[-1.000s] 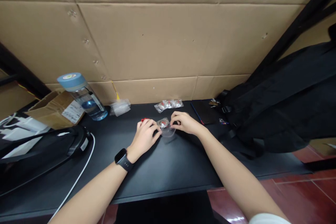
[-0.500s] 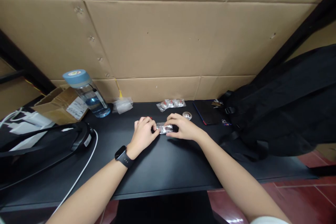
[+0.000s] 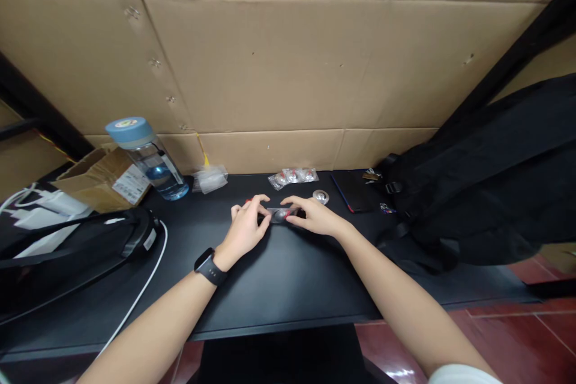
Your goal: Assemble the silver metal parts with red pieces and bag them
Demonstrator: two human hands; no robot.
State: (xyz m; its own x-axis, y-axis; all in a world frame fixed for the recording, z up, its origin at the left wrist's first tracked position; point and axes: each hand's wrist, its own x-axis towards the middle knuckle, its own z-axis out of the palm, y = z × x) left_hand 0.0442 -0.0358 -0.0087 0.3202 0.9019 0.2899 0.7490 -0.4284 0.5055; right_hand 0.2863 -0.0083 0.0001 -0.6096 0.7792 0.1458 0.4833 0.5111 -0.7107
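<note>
Both my hands meet over the middle of the black table (image 3: 279, 288). My left hand (image 3: 245, 228), a black watch on its wrist, pinches the left end of a small clear plastic packet (image 3: 279, 215) with a silver and red piece inside. The packet's right end is pinched by my right hand (image 3: 312, 217). A small round silver part (image 3: 321, 196) lies just beyond my right hand. A strip of similar clear packets (image 3: 293, 177) lies by the cardboard wall.
A blue-capped water bottle (image 3: 150, 162), an open cardboard box (image 3: 101, 180) and a crumpled clear bag (image 3: 209, 179) stand at the back left. A black bag (image 3: 72, 252) with a white cable (image 3: 135, 306) lies left. A black backpack (image 3: 486, 186) and dark notebook (image 3: 355, 191) sit right.
The packet went from loosely held and bulging to flat between both hands. The round silver part now shows on the table beyond my right hand. The view shifted slightly.
</note>
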